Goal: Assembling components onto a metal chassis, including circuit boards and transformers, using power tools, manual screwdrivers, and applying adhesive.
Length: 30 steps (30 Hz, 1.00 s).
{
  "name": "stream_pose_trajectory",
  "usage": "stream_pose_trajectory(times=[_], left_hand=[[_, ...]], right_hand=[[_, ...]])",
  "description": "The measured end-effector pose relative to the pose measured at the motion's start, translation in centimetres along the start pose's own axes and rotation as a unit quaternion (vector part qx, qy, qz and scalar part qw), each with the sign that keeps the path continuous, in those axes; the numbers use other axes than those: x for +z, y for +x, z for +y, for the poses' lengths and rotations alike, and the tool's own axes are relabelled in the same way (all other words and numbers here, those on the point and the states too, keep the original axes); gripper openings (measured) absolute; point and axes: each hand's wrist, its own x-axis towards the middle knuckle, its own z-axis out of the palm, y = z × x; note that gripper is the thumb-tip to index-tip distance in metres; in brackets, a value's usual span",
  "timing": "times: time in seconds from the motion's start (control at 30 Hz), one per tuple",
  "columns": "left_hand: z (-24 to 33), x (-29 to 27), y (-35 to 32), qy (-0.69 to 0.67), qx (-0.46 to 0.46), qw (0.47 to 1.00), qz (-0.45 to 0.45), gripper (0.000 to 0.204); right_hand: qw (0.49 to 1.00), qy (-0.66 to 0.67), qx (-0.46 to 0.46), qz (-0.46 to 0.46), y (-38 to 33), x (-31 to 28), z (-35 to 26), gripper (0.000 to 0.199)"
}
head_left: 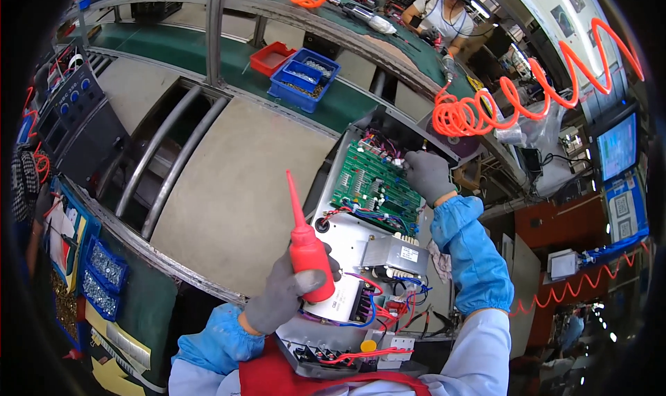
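Observation:
In my gloved left hand (281, 295) is a red squeeze bottle (309, 257), held with its long thin nozzle pointing up. It stands over the near left part of an open electrical unit, whose white metal plate (340, 233) carries a green circuit board (371, 188). My gloved right hand (428, 174) is at the board's far right edge, beside bundled wires (378, 146), its fingers curled down. What those fingertips grip, if anything, is hidden. Nearer to me on the unit are a silver transformer (395, 255), a white cylinder (338, 302) and red and blue wires (395, 313).
Left of the unit lies a grey board (236, 188) beside metal rollers (170, 163). Blue bins (303, 94) and a red tray (270, 58) hold small parts on the green bench. Orange coiled hoses (479, 115) hang at right. A person (444, 18) works across the bench.

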Motion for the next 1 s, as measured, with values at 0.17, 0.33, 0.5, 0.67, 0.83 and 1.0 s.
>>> stream_pose_trajectory(times=[0.17,0.33,0.5,0.67,0.83,1.0], left_hand=[[-0.3,-0.2,0.1,-0.002,0.002,1.000,0.010,0.068],[-0.1,-0.2,-0.1,-0.012,-0.005,1.000,0.008,0.068],[-0.2,-0.3,0.1,-0.023,-0.004,1.000,0.007,0.068],[0.0,-0.5,0.1,-0.017,-0.004,1.000,-0.004,0.069],[0.7,-0.3,-0.1,-0.012,-0.022,1.000,-0.005,0.069],[0.6,-0.8,0.1,-0.010,-0.031,0.999,-0.017,0.071]], right_hand=[[0.995,0.082,0.054,0.024,0.0,0.2,-0.2,0.014],[0.990,-0.025,0.062,-0.126,1.9,-0.5,-0.8,0.021],[0.987,-0.007,0.084,-0.138,2.3,-0.8,-0.9,0.023],[0.983,-0.006,0.085,-0.162,2.8,-0.7,-1.0,0.025],[0.986,-0.006,0.083,-0.146,2.6,0.0,-0.4,0.026],[0.991,-0.016,0.066,-0.115,2.5,-0.1,-0.8,0.024]])
